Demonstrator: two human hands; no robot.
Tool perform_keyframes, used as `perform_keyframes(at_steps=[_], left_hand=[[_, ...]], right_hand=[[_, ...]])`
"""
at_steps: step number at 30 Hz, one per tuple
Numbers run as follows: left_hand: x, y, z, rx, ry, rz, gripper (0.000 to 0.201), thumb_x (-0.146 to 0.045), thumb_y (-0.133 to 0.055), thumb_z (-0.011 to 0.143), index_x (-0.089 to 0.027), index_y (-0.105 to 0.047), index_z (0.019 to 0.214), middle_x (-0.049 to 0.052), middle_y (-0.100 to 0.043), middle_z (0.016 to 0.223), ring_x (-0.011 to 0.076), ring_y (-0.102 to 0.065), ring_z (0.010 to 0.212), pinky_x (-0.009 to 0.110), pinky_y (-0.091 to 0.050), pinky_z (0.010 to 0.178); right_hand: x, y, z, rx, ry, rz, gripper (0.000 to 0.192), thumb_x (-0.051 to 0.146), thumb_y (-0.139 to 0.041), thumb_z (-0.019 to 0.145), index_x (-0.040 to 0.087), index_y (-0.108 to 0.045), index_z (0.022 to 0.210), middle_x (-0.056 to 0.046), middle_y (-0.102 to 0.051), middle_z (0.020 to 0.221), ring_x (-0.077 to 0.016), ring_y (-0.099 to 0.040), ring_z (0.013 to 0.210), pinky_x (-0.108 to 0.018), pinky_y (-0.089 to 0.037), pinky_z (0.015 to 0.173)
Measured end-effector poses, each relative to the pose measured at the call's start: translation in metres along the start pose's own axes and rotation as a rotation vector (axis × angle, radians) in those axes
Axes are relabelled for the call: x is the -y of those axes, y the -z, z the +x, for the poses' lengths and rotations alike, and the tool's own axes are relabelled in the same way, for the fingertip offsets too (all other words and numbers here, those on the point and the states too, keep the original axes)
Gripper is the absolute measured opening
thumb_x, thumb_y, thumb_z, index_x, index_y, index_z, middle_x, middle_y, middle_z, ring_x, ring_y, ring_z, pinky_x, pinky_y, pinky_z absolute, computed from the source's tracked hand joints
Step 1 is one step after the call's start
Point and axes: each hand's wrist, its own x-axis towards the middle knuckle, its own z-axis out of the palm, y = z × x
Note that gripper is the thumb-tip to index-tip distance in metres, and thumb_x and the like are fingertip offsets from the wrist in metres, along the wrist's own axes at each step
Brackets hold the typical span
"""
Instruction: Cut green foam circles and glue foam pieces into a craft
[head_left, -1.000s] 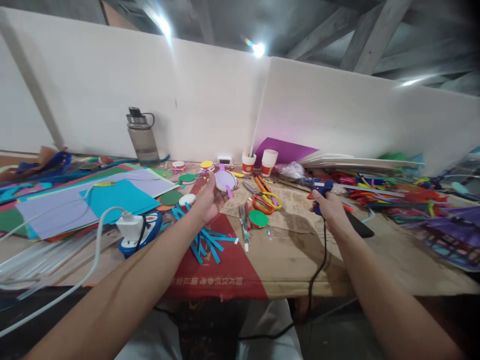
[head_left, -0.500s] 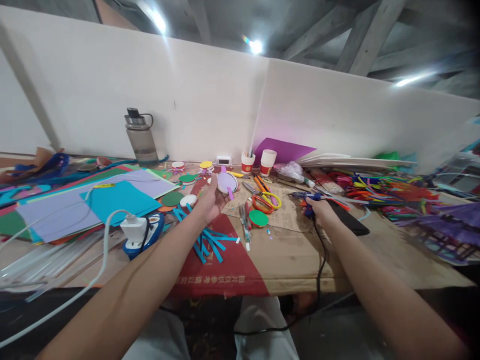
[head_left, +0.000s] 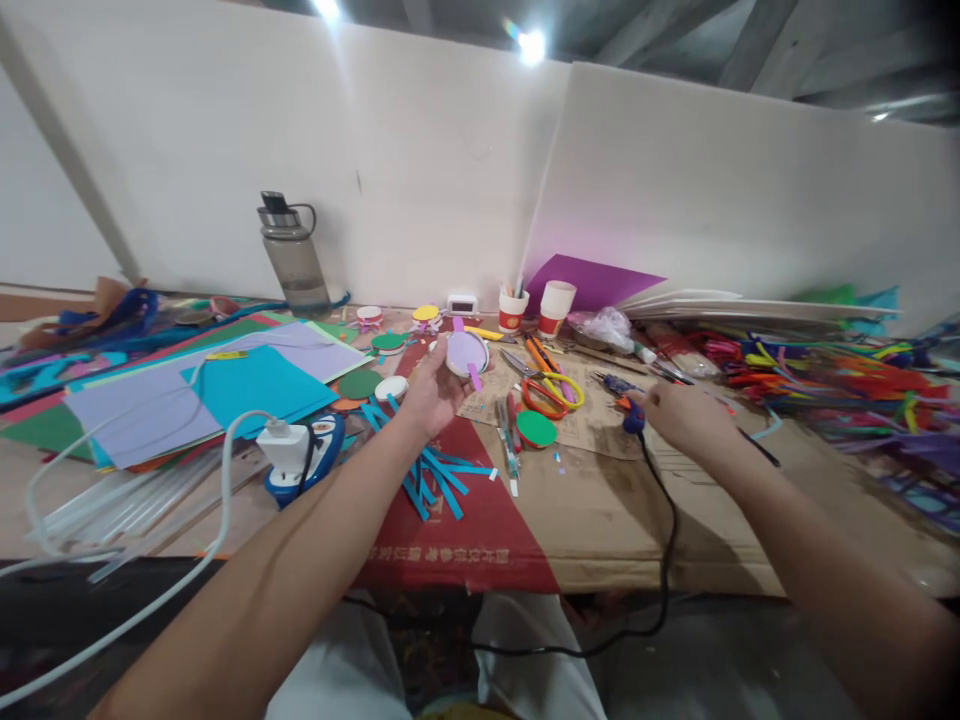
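My left hand [head_left: 436, 398] is closed around a small drum-like disc [head_left: 467, 353] with a lilac top, white rim and purple paper strips. It holds the disc above the table. My right hand [head_left: 688, 412] is curled, with its back toward me and most fingers hidden. Right beside its thumb is a blue glue gun [head_left: 634, 412], nozzle pointing left and black cord trailing down. A thin black edge [head_left: 759, 449] sticks out beyond the hand; what it belongs to is hidden. Between the hands lie a green-topped disc [head_left: 537, 428] and scissors [head_left: 547, 396] with red and yellow handles.
Blue paper strips [head_left: 448, 486] lie under my left forearm. Coloured sheets [head_left: 255, 395], a white plug on a blue socket [head_left: 289, 450] and a water bottle [head_left: 294, 260] are at left. Paper cups [head_left: 555, 308] stand at the back. Bright pipe cleaners [head_left: 802, 370] heap at right.
My right hand has shifted right, off the glue gun's handle, which shows more now. The flat black object beside it is mostly covered. My left hand still holds the disc; the view has turned slightly.
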Motion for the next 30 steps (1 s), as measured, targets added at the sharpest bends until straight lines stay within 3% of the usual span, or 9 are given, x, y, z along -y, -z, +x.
perform_keyframes(at_steps=[3,6,8,11,18,21,25,30], left_hand=[[0.001,-0.001,-0.001,-0.001,0.013,0.009,0.031,-0.041,-0.055,0.091,-0.016,-0.061,0.108,0.009,-0.074,0.095,0.0231,-0.073,0.086,0.025,-0.056,0.059],[0.002,0.0,-0.002,-0.012,0.015,0.023,0.03,-0.04,-0.056,0.091,-0.015,-0.061,0.107,0.01,-0.074,0.096,0.0224,-0.073,0.087,0.025,-0.057,0.061],[0.003,0.0,-0.002,-0.02,0.009,0.028,0.03,-0.039,-0.057,0.09,-0.015,-0.062,0.108,0.009,-0.074,0.096,0.0219,-0.073,0.087,0.024,-0.057,0.061],[0.004,0.0,-0.002,-0.021,0.011,0.035,0.033,-0.041,-0.059,0.089,-0.016,-0.061,0.11,0.009,-0.074,0.097,0.0216,-0.073,0.087,0.024,-0.057,0.061],[0.007,0.001,-0.003,-0.017,0.031,0.079,0.033,-0.041,-0.064,0.086,-0.013,-0.064,0.104,0.009,-0.073,0.093,0.0191,-0.071,0.081,0.021,-0.053,0.056],[0.006,0.001,-0.006,0.027,-0.005,0.1,0.033,-0.037,-0.072,0.08,-0.014,-0.066,0.103,0.008,-0.072,0.095,0.0172,-0.069,0.082,0.023,-0.053,0.062],[0.006,0.001,-0.01,0.134,-0.071,0.142,0.041,-0.03,-0.084,0.064,-0.016,-0.068,0.1,0.004,-0.07,0.099,0.014,-0.065,0.083,0.025,-0.053,0.073],[0.008,0.0,-0.012,0.222,-0.076,0.183,0.063,-0.027,-0.09,0.055,-0.022,-0.067,0.113,0.006,-0.066,0.117,0.0197,-0.062,0.102,0.03,-0.048,0.088]], right_hand=[[0.046,0.0,-0.022,0.075,0.262,0.248,0.037,0.043,-0.043,0.093,0.017,-0.069,0.099,-0.011,-0.071,0.091,-0.0233,-0.067,0.082,-0.032,-0.047,0.072],[0.084,-0.01,-0.032,0.081,0.449,0.223,0.039,0.045,-0.051,0.09,0.014,-0.066,0.11,-0.015,-0.065,0.109,-0.0274,-0.061,0.104,-0.035,-0.046,0.087],[0.097,-0.017,-0.032,0.115,0.468,0.173,0.049,0.05,-0.051,0.09,0.015,-0.06,0.124,-0.019,-0.059,0.12,-0.0292,-0.061,0.105,-0.039,-0.046,0.088],[0.102,-0.025,-0.031,0.146,0.433,0.136,0.059,0.055,-0.05,0.09,0.017,-0.053,0.134,-0.022,-0.054,0.125,-0.0305,-0.064,0.1,-0.042,-0.048,0.085],[0.097,-0.036,-0.026,0.072,0.534,0.206,0.046,0.042,-0.065,0.082,0.016,-0.061,0.12,-0.018,-0.061,0.109,-0.0295,-0.064,0.093,-0.042,-0.051,0.079],[0.095,-0.036,-0.023,-0.03,0.601,0.334,0.041,0.034,-0.067,0.079,0.017,-0.062,0.115,-0.015,-0.06,0.106,-0.0282,-0.062,0.095,-0.043,-0.052,0.083],[0.099,-0.024,-0.027,-0.237,0.676,0.593,0.054,0.032,-0.065,0.079,0.02,-0.051,0.13,-0.015,-0.052,0.123,-0.0267,-0.058,0.109,-0.043,-0.053,0.09],[0.116,-0.003,-0.041,-0.426,0.69,0.752,0.061,0.026,-0.063,0.079,0.025,-0.043,0.137,-0.013,-0.046,0.133,-0.026,-0.051,0.122,-0.043,-0.054,0.093]])
